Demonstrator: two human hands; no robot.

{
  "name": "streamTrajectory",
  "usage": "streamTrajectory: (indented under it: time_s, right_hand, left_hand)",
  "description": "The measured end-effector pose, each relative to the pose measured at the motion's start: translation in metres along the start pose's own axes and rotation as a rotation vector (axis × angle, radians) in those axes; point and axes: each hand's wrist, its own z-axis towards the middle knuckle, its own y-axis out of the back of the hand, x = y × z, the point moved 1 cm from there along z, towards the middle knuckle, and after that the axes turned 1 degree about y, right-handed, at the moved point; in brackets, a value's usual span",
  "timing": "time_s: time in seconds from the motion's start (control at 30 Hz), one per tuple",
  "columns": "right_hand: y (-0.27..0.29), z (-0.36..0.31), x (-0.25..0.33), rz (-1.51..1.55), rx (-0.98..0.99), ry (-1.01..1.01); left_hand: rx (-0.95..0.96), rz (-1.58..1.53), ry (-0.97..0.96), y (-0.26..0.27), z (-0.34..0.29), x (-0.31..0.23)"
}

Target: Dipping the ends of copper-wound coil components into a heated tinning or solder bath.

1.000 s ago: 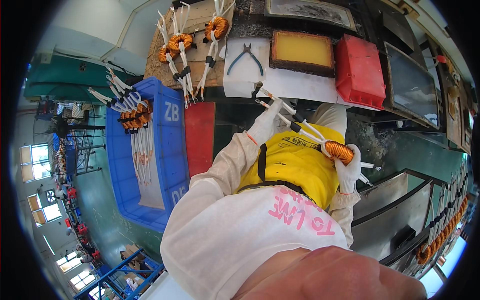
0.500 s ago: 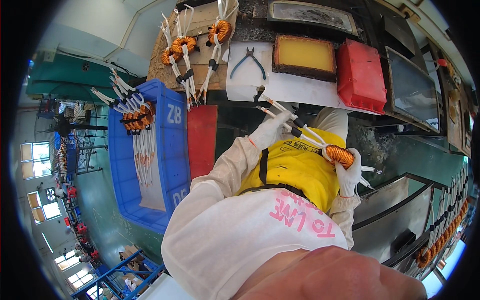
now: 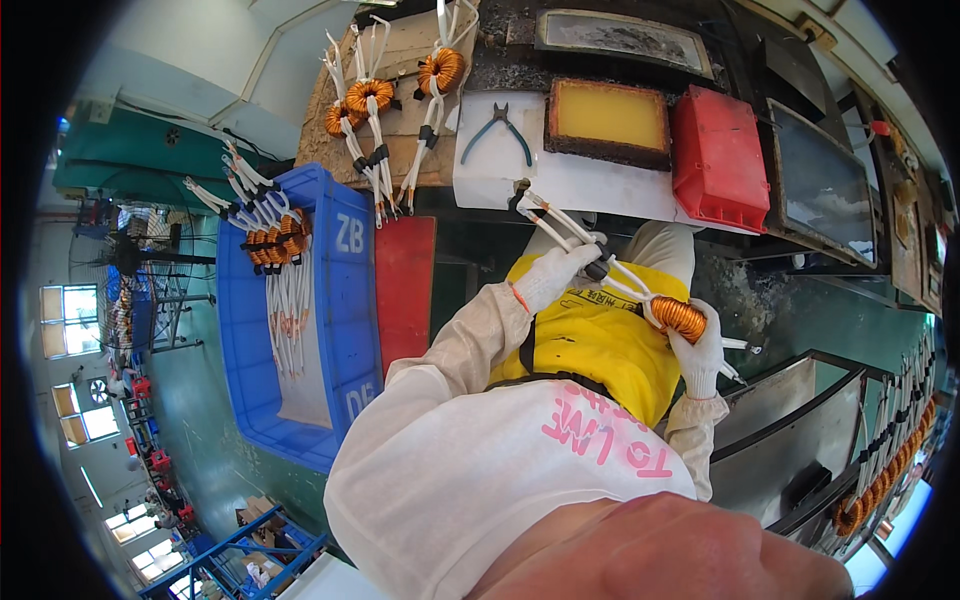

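Note:
A toroidal coil [image 3: 678, 318] wound with copper wire sits in front of my yellow apron [image 3: 590, 340], with white sleeved leads running from it. My right hand [image 3: 700, 352], in a white glove, closes round the coil's right side. Short lead ends stick out beyond that hand. My gloved left hand [image 3: 560, 277] is closed on the long white leads [image 3: 572, 226], next to a black band round them. The leads slope up and left from the coil, their tips near the bench's front edge.
Cutting pliers [image 3: 498, 135] lie on white sheeting by a yellow-filled tray [image 3: 610, 112] and a red plastic bin [image 3: 718, 160]. Three similar coils [image 3: 370, 97] rest on cardboard. At left, a blue crate [image 3: 345, 290] holds several more; others hang at far right.
My left hand has slid down and right along the leads, toward the coil, and more lead length shows above it. My right hand stays on the coil.

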Motion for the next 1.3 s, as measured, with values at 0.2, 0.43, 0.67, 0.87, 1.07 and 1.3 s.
streamTrajectory:
  time_s: [0.2, 0.43, 0.67, 0.87, 1.07, 1.3]
  right_hand:
    - [-0.004, 0.001, 0.002, -0.11, -0.044, -0.044]
    - [0.019, 0.025, 0.027, -0.051, -0.099, 0.083]
    - [0.085, 0.102, 0.074, -0.084, -0.267, 0.373]
    - [0.103, 0.204, 0.071, -0.108, -0.221, 0.319]
    - [0.084, 0.258, 0.047, -0.01, -0.215, 0.334]
    - [0.089, 0.257, 0.035, -0.04, -0.143, 0.328]
  left_hand:
    - [-0.043, 0.008, 0.027, 0.002, -0.002, 0.001]
    - [0.06, -0.023, -0.128, -0.001, -0.009, -0.019]
    - [0.269, -0.046, -0.175, -0.003, -0.02, -0.041]
    - [0.264, 0.156, -0.102, -0.002, -0.027, -0.031]
    - [0.133, 0.252, -0.101, 0.022, -0.043, -0.037]
    - [-0.17, 0.198, -0.22, 0.085, -0.038, -0.077]
